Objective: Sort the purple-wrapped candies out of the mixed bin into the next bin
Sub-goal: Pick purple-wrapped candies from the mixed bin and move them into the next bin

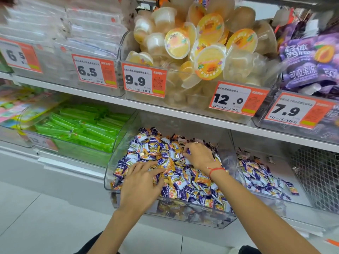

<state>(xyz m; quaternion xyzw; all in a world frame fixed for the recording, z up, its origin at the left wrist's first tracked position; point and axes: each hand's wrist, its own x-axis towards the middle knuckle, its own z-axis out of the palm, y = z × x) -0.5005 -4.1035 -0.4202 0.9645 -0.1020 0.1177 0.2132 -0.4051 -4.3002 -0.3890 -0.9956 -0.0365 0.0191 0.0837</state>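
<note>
purple-wrapped candies (166, 155) fill the mixed bin (211, 219): my right hand (199, 156) pinches one (left hand (142, 182) spread flat on the heap), next it goes over into the next bin (293, 204).

Both hands lie in the mixed bin (110, 173): left hand (142, 177) spread flat, right hand (199, 155) pinching a candy.

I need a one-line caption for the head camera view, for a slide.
Both hands, left hand and right hand, dig into the mixed bin of purple and orange candies; purple candies lie in the next bin.
</note>
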